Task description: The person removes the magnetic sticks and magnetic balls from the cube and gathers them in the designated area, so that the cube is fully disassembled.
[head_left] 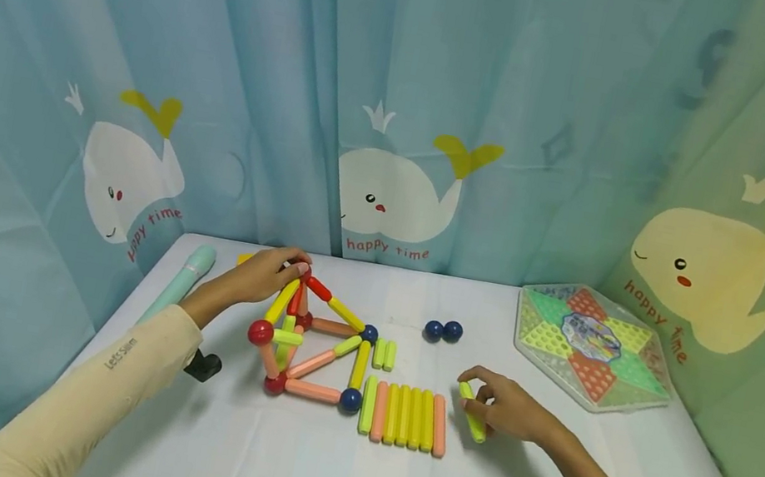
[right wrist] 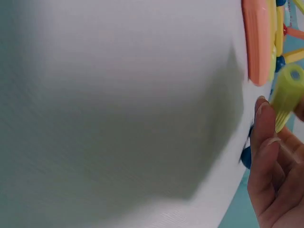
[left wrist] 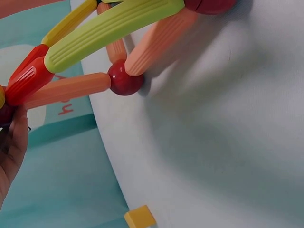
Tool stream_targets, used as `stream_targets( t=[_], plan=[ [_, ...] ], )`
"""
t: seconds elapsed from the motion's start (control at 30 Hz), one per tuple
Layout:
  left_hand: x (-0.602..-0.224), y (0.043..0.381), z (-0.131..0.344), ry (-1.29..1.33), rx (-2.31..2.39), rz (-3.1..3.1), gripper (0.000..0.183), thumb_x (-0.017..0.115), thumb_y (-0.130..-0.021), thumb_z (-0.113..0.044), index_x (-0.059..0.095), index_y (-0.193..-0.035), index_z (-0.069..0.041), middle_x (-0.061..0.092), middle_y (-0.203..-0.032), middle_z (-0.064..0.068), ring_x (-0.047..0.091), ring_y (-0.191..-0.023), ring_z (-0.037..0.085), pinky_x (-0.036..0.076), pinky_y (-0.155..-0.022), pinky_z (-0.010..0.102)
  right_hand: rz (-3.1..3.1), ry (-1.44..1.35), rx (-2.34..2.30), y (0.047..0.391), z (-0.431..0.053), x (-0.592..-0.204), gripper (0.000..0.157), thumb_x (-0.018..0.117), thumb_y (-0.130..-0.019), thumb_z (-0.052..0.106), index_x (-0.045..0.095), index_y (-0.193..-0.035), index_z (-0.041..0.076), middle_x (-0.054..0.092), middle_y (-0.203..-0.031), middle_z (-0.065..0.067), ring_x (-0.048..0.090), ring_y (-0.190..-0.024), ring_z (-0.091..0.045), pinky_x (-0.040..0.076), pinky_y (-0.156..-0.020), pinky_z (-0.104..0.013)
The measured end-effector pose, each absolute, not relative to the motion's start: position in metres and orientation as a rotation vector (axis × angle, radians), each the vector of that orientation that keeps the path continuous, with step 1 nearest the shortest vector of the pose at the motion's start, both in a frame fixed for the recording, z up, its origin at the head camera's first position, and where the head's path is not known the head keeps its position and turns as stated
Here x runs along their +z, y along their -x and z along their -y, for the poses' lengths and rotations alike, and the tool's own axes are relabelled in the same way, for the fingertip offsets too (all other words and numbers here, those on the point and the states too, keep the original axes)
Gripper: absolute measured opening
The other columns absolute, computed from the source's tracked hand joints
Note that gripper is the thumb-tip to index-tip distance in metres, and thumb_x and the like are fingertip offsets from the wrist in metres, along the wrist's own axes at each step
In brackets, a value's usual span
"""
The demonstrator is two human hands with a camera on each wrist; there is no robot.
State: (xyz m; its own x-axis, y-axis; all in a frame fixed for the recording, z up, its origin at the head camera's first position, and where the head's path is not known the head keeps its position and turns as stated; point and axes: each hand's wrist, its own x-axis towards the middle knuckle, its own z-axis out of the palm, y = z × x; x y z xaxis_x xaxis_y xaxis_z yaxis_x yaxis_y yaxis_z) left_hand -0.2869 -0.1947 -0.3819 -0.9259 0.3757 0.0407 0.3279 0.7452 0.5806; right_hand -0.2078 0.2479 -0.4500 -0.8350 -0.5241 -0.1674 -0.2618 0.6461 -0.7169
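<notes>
My left hand holds the red ball at the top of a frame built from magnetic sticks and balls; in the left wrist view its fingers reach that ball at the left edge. Red balls sit at the frame's left corners, blue balls at its right ones, with salmon, yellow, red and green sticks between. A light-green magnetic stick is pinched in my right hand, above the table and right of the stick row. The right wrist view shows this green stick end-on between thumb and fingers.
Beside the frame lies a row of yellow, salmon and green sticks, with two short green sticks behind. Two loose blue balls sit farther back. A hexagonal game board lies at right, a mint-coloured long object at left.
</notes>
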Motion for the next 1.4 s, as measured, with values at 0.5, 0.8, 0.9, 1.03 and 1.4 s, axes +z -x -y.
stream_targets(
  t=[0.5,0.8,0.9,1.03,1.4],
  plan=[
    [-0.383,0.285,0.195,-0.548,0.937,-2.848,0.036,0.048,-0.107,-0.029,0.058,-0.133,-0.006,0.067,-0.117,0.011,0.06,-0.103,0.026,0.053,-0.096,0.043,-2.499,0.564,-0.895,0.201,-0.238,-0.462,0.03,0.062,-0.1,0.025,0.056,-0.123,0.007,0.058,-0.068,0.0,0.053,-0.056,-0.013,0.044,-0.052,-0.027],
    [-0.382,0.284,0.194,-0.538,0.94,-2.843,0.035,0.048,-0.107,-0.031,0.059,-0.131,-0.008,0.067,-0.113,0.009,0.06,-0.099,0.025,0.053,-0.092,0.04,-2.491,0.693,-0.931,0.201,-0.239,-0.465,0.039,0.062,-0.1,0.021,0.055,-0.131,-0.002,0.063,-0.082,0.001,0.058,-0.056,-0.011,0.048,-0.055,-0.025],
    [-0.381,0.284,0.194,-0.555,0.938,-2.848,0.035,0.047,-0.107,-0.031,0.059,-0.131,-0.007,0.067,-0.112,0.009,0.06,-0.097,0.024,0.053,-0.09,0.04,-2.499,0.697,-0.938,0.201,-0.24,-0.467,0.04,0.062,-0.1,0.022,0.055,-0.131,-0.001,0.064,-0.084,0.002,0.058,-0.056,-0.011,0.048,-0.056,-0.025],
    [-0.381,0.285,0.194,-0.562,0.933,-2.849,0.035,0.048,-0.107,-0.029,0.059,-0.131,-0.007,0.067,-0.112,0.009,0.06,-0.096,0.023,0.053,-0.09,0.038,-2.472,0.701,-0.967,0.202,-0.24,-0.47,0.04,0.062,-0.1,0.022,0.054,-0.132,-0.001,0.064,-0.085,0.0,0.059,-0.058,-0.012,0.05,-0.056,-0.026],
    [-0.382,0.286,0.194,-0.556,0.929,-2.855,0.036,0.047,-0.107,-0.03,0.058,-0.132,-0.005,0.067,-0.112,0.01,0.059,-0.096,0.024,0.053,-0.089,0.038,-2.451,0.681,-0.989,0.199,-0.237,-0.466,0.043,0.062,-0.1,0.02,0.051,-0.135,-0.002,0.065,-0.087,-0.002,0.061,-0.06,-0.015,0.05,-0.056,-0.026]
  ],
)
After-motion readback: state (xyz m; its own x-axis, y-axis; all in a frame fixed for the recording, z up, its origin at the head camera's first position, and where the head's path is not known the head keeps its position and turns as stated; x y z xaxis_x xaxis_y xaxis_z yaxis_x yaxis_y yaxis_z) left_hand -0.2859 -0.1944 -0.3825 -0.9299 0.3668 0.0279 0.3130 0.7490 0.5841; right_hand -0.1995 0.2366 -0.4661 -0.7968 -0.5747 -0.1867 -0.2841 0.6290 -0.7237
